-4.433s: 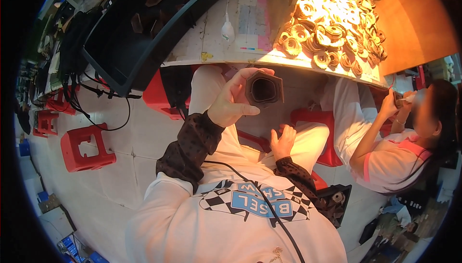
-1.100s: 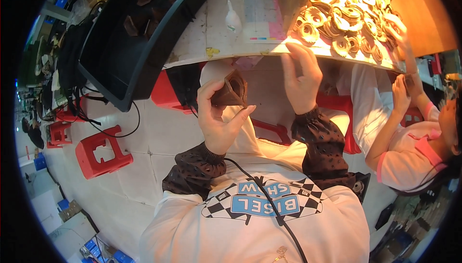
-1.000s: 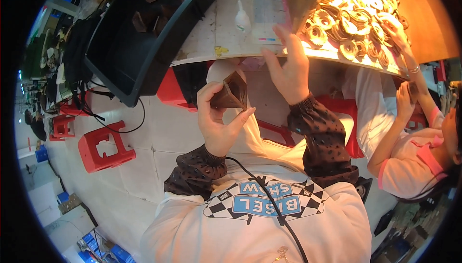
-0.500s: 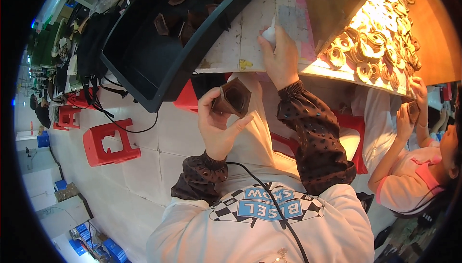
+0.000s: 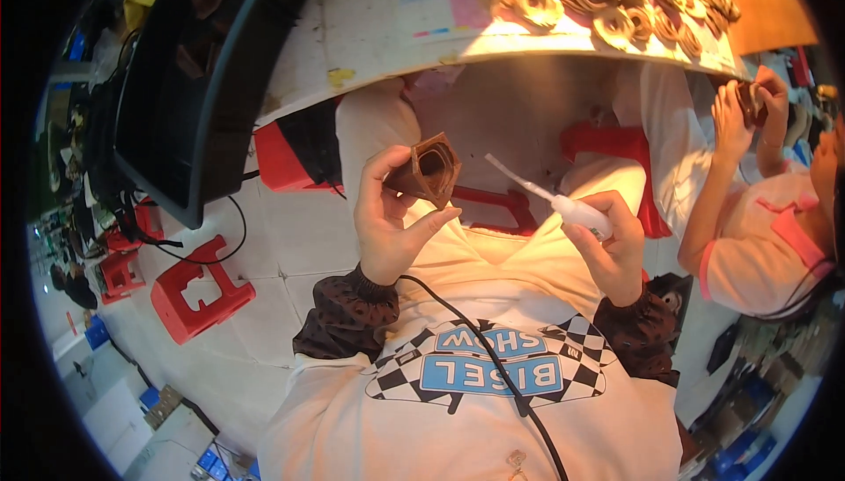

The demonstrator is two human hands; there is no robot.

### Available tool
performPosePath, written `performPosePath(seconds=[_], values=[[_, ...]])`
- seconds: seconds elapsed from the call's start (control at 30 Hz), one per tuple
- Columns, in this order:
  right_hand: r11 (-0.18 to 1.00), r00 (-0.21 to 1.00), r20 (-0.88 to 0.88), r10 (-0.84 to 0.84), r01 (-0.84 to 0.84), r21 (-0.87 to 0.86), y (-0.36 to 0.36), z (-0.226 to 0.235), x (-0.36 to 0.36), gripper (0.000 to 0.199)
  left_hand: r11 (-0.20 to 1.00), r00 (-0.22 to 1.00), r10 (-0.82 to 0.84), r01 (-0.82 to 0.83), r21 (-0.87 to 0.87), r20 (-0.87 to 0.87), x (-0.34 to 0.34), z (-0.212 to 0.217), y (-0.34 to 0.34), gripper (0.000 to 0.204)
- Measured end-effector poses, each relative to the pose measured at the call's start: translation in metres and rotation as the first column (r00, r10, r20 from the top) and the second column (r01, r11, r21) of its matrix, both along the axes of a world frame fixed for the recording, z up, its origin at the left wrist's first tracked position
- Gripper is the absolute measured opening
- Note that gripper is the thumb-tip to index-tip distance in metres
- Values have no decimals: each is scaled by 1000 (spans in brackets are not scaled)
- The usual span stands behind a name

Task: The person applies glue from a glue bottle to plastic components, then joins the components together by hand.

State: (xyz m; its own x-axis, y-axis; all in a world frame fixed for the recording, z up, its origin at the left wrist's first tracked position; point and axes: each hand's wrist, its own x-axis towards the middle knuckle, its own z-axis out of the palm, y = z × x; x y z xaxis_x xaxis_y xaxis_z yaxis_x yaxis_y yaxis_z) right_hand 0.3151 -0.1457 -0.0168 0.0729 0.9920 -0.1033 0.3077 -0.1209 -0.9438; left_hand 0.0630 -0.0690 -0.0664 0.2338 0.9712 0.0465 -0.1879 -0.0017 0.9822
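Between the fingers and thumb of my left hand (image 5: 385, 226) is a brown, angular hollow piece (image 5: 431, 171), its dark round opening turned up toward me. My right hand (image 5: 613, 248) grips a small white squeeze bottle (image 5: 583, 216) with a long thin nozzle. The nozzle slants up and left toward the brown piece, and a gap lies between its tip and the piece. Both hands are over my lap, in front of the table edge.
A black tray (image 5: 201, 142) holding brown pieces stands at the upper left. Many ring-shaped parts (image 5: 616, 28) lie under bright light on the table (image 5: 378, 45). A co-worker's hands (image 5: 748, 111) hold a brown piece at the right. A red stool (image 5: 201, 289) stands left.
My right hand has come back from the table with the bottle, down to the right of the brown piece. My view has shifted; the left hand keeps its hold.
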Motion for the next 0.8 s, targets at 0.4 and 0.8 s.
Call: performPosePath(seconds=[0.4, 0.8], values=[[978, 947, -246, -206, 191, -81, -13, -12, 5, 14, 985, 977, -173, 174, -5, -128, 21, -1, -6, 70], [976, 940, -266, -215, 197, -90, -5, -17, 0, 16, 978, 972, -205, 206, -4, -112, 19, -3, -7, 69]])
